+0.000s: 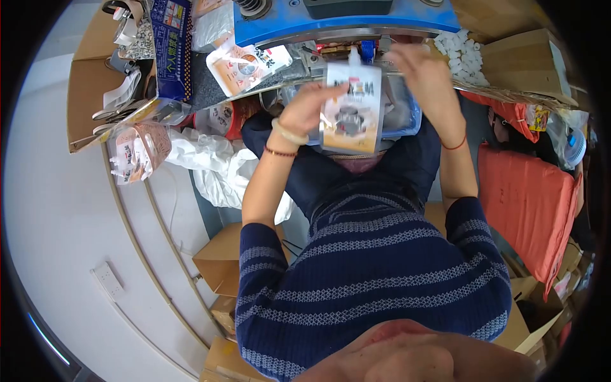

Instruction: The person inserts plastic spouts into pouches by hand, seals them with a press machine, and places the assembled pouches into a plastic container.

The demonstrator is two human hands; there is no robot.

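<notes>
A flat spouted pouch point(351, 120) with dark print and an orange lower band hangs upright over the lap, its white spout at the top. My left hand point(307, 109) grips the pouch's left edge, with the thumb across its front. To the right of the pouch and apart from it, my right hand point(417, 69) is raised near the blue machine's front edge. Its fingers are blurred, and whether they hold anything cannot be made out. Another printed pouch point(247, 66) lies on the dark work surface at the left. White caps point(461, 57) are heaped to the right of my right hand.
A blue machine point(344, 18) stands at the top centre. Behind the pouch is a blue-rimmed bin point(411, 125) on the lap. Cardboard boxes point(95, 83) flank the work surface. A bag of pouches point(137, 153) hangs at the left, and a red package point(525, 204) lies at the right.
</notes>
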